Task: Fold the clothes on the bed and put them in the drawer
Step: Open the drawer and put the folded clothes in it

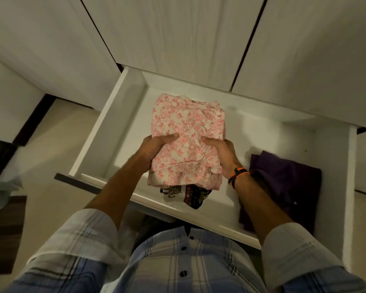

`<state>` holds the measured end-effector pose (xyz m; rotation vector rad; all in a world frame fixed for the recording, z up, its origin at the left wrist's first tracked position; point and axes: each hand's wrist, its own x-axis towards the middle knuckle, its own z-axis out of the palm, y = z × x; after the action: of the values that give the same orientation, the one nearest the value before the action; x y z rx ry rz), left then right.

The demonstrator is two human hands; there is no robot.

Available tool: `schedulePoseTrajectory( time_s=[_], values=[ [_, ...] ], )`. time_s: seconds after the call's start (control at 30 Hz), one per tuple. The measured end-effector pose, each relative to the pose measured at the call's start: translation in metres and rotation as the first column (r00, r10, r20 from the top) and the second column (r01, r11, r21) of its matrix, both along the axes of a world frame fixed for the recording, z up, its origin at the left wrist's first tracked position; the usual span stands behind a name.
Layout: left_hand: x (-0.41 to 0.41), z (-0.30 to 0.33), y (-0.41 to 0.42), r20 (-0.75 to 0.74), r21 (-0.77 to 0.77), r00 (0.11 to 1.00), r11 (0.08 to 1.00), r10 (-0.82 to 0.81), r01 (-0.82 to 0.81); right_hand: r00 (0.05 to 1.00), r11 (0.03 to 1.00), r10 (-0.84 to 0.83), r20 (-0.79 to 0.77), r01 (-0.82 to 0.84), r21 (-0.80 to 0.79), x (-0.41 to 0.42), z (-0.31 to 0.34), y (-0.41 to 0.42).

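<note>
- Left hand [156, 148] and right hand [222, 154] each clamp a side of the folded pink floral garment [186, 138], thumbs on top.
- The garment is over the open white drawer [106, 132].
- A dark patterned cloth [190, 194] peeks out at its 6 o'clock.
- Folded purple clothes [283, 187] lie at 3 o'clock.

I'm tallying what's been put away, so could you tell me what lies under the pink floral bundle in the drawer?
Under the pink floral bundle, held by both hands, a dark patterned cloth sticks out at its near edge. The rest of that cloth, and anything else beneath, is covered.
</note>
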<state>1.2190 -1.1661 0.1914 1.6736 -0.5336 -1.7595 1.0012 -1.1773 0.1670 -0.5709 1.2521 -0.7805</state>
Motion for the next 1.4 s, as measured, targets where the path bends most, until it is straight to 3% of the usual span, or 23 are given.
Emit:
schedulePoseTrajectory(
  time_s=[0.13,0.37,0.5,0.77,0.9,0.97,1.07,1.13,1.2,1.27,1.33,1.4],
  values=[
    [0.036,-0.014,-0.030,-0.027,-0.002,0.999,1.000,-0.026,0.026,0.999,0.999,-0.037,-0.030,0.036,-0.022,0.035,-0.003,-0.013],
    [0.145,-0.059,-0.078,-0.035,0.139,0.981,0.971,-0.191,0.194,0.982,0.973,-0.172,-0.077,0.182,0.143,0.146,-0.045,-0.039],
    [0.164,-0.073,-0.079,-0.046,0.183,0.985,0.968,-0.167,0.172,0.977,0.952,-0.194,-0.091,0.210,0.223,0.167,-0.064,-0.037],
    [0.195,-0.104,-0.130,-0.031,0.155,0.979,0.967,-0.199,0.202,0.963,0.954,-0.242,-0.114,0.258,0.154,0.199,-0.098,-0.080],
    [0.210,-0.125,-0.154,0.033,0.150,0.974,0.964,-0.226,0.219,0.969,0.954,-0.208,-0.133,0.231,0.191,0.204,-0.121,-0.097],
    [0.213,-0.151,-0.158,0.108,0.234,0.952,0.938,-0.286,0.255,0.962,0.949,-0.087,-0.258,0.159,0.274,0.210,-0.143,-0.105],
    [0.219,-0.176,-0.145,0.275,0.329,0.864,0.886,-0.422,0.328,0.827,0.923,0.209,-0.521,0.009,0.385,0.213,-0.163,-0.098],
    [0.225,-0.186,-0.142,0.316,0.355,0.833,0.871,-0.455,0.341,0.749,0.938,0.258,-0.610,-0.042,0.345,0.218,-0.167,-0.096],
    [0.225,-0.189,-0.137,0.413,0.318,0.751,0.854,-0.515,0.411,0.587,0.960,0.279,-0.760,-0.154,0.234,0.225,-0.166,-0.091],
    [0.217,-0.183,-0.133,0.619,0.240,0.554,0.806,-0.557,0.542,0.384,0.952,0.265,-0.884,-0.249,0.177,0.232,-0.163,-0.087],
    [0.207,-0.176,-0.129,0.808,0.088,0.377,0.726,-0.452,0.682,0.281,0.934,0.190,-0.941,-0.346,0.085,0.240,-0.155,-0.085],
    [0.197,-0.172,-0.128,0.871,0.077,0.228,0.579,-0.436,0.812,0.174,0.887,0.116,-0.978,-0.462,0.023,0.244,-0.153,-0.080]
  ],
)
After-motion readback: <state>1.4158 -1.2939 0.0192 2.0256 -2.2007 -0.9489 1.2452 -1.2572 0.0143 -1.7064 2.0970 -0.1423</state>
